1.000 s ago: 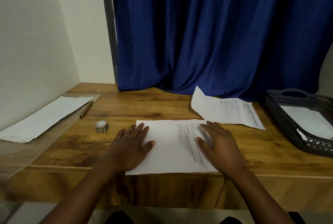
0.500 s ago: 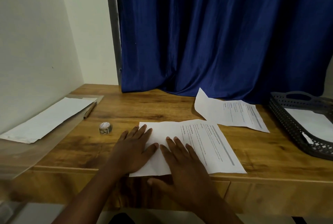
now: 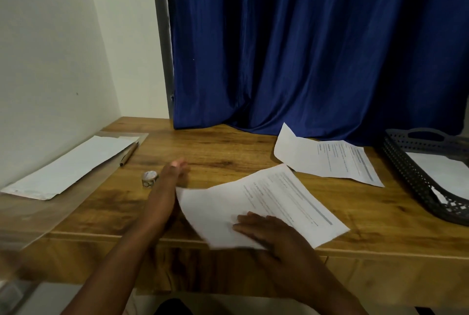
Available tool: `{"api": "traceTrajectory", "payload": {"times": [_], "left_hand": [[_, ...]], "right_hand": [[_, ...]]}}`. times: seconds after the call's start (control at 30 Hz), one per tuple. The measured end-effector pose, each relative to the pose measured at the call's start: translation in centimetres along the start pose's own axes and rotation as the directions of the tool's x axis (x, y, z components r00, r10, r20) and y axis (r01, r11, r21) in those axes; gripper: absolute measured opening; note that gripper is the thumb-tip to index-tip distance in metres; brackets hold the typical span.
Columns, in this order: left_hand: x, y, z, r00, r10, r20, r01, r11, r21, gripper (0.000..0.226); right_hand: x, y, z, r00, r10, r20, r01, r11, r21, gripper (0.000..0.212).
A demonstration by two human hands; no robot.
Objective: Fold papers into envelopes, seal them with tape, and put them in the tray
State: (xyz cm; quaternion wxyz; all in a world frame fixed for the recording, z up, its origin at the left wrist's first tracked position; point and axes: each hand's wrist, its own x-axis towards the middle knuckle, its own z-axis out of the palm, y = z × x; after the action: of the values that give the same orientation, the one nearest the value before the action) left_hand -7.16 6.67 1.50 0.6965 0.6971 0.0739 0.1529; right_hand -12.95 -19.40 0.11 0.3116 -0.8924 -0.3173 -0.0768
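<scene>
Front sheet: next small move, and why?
Probably square the front sheet with the desk edge. It lies skewed, unfolded, its near edge overhanging, pinned only by the flat right hand. The left hand is off it, blurred beside the tape roll, holding nothing visible.

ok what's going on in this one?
A person at a wooden desk is working on a printed sheet. The right hand lies flat on the sheet's near edge, pinning it at the desk front. The left hand reaches out over the desk beside the small tape roll, fingers extended, holding nothing. The sheet is not yet folded. A second printed sheet lies farther back, and the black tray on the right already holds white paper.
</scene>
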Motion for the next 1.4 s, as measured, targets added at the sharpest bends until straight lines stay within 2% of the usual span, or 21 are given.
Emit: {"api": "traceTrajectory", "payload": {"times": [0.03, 0.07, 0.13, 0.2, 0.27, 0.3, 0.37, 0.43, 0.47, 0.53, 0.6, 0.7, 0.8, 0.87, 0.93, 1.0, 1.07, 1.1, 1.17, 1.27, 1.4], "left_hand": [[0.0, -0.1, -0.5, 1.000, -0.006, -0.006, 0.005, 0.987, -0.160, 0.052], [0.0, -0.2, -1.0, 1.000, 0.002, 0.014, 0.001, 0.972, -0.235, 0.058], [-0.2, 0.1, -1.6, 0.996, 0.039, 0.074, -0.016, 0.956, -0.293, 0.076], [-1.0, 0.1, -1.8, 0.990, 0.054, 0.130, -0.014, 0.957, -0.289, 0.083], [-1.9, 0.6, -1.2, 0.986, 0.060, 0.157, -0.024, 0.975, -0.221, 0.080], [-2.1, 0.7, -0.8, 0.991, 0.003, 0.135, 0.021, 0.985, -0.174, 0.079], [-2.9, 1.2, -0.2, 0.989, -0.031, 0.145, 0.023, 0.998, 0.058, 0.076], [-3.5, 1.6, 0.2, 0.974, 0.013, 0.224, -0.095, 0.928, 0.360, 0.067], [-3.5, 1.7, 0.4, 0.973, 0.038, 0.227, -0.134, 0.894, 0.427, 0.069], [-3.3, 1.5, 0.5, 0.975, 0.080, 0.209, -0.172, 0.865, 0.471, 0.081], [-3.2, 1.1, 0.6, 0.976, 0.092, 0.198, -0.181, 0.848, 0.497, 0.091], [-3.1, 0.5, 0.7, 0.960, 0.143, 0.241, -0.249, 0.827, 0.503, 0.103], [-2.6, 0.0, 0.7, 0.952, 0.173, 0.253, -0.284, 0.806, 0.518, 0.118], [-2.5, -0.4, 0.7, 0.954, 0.164, 0.250, -0.283, 0.768, 0.575, 0.121], [-2.6, -0.8, 0.5, 0.935, 0.197, 0.296, -0.349, 0.666, 0.659, 0.111], [-2.6, -1.3, 0.4, 0.891, 0.230, 0.391, -0.453, 0.461, 0.763, 0.094], [-2.5, -1.4, 0.7, 0.871, 0.167, 0.462, -0.490, 0.251, 0.835, 0.082], [-2.4, -1.4, 0.9, 0.868, 0.129, 0.479, -0.496, 0.196, 0.846, 0.080], [-2.5, -1.2, 1.2, 0.861, 0.083, 0.502, -0.508, 0.151, 0.848, 0.083], [-2.6, -1.2, 1.2, 0.855, 0.028, 0.518, -0.516, 0.141, 0.845, 0.101], [-2.4, -1.2, 1.4, 0.850, -0.051, 0.524, -0.514, 0.137, 0.847, 0.094]], "right_hand": [[-0.2, -0.4, -0.5, 0.997, 0.066, -0.027, -0.060, 0.980, 0.187, 0.037], [-0.3, -0.4, -0.8, 0.992, 0.117, -0.050, -0.094, 0.937, 0.336, 0.033], [0.1, -0.8, -1.7, 0.979, 0.193, -0.068, -0.123, 0.820, 0.559, 0.028], [0.9, -1.0, -2.5, 0.967, 0.236, -0.090, -0.118, 0.736, 0.667, 0.023], [1.8, -0.9, -3.0, 0.949, 0.291, -0.118, -0.123, 0.691, 0.712, 0.020], [2.3, -0.6, -3.1, 0.935, 0.335, -0.117, -0.147, 0.665, 0.732, 0.016], [3.3, 0.0, -3.4, 0.900, 0.419, -0.120, -0.180, 0.608, 0.773, 0.011], [4.1, 0.9, -3.5, 0.863, 0.489, -0.126, -0.212, 0.578, 0.788, 0.007], [4.3, 1.3, -3.6, 0.848, 0.512, -0.138, -0.221, 0.578, 0.786, 0.003], [4.5, 2.0, -3.6, 0.838, 0.515, -0.180, -0.207, 0.606, 0.768, 0.005], [4.5, 2.9, -3.2, 0.825, 0.515, -0.233, -0.178, 0.629, 0.757, 0.026], [4.4, 4.1, -2.5, 0.786, 0.539, -0.304, -0.257, 0.732, 0.631, 0.068], [4.5, 4.7, -1.9, 0.801, 0.481, -0.357, -0.321, 0.848, 0.422, 0.086], [4.6, 4.7, -1.1, 0.860, 0.357, -0.365, -0.290, 0.930, 0.225, 0.082], [4.6, 4.7, -0.4, 0.907, 0.262, -0.329, -0.260, 0.964, 0.051, 0.075], [4.8, 4.5, -0.1, 0.933, 0.246, -0.263, -0.274, 0.959, -0.075, 0.069], [4.9, 4.3, -0.2, 0.949, 0.261, -0.177, -0.296, 0.933, -0.207, 0.065], [5.0, 4.1, -0.3, 0.953, 0.267, -0.142, -0.296, 0.921, -0.255, 0.064], [5.2, 3.8, -0.4, 0.958, 0.275, -0.082, -0.287, 0.907, -0.307, 0.064], [5.4, 3.3, -0.6, 0.959, 0.283, -0.019, -0.270, 0.890, -0.369, 0.066], [6.3, 2.0, -0.6, 0.969, 0.245, 0.019, -0.213, 0.875, -0.435, 0.068]]}}
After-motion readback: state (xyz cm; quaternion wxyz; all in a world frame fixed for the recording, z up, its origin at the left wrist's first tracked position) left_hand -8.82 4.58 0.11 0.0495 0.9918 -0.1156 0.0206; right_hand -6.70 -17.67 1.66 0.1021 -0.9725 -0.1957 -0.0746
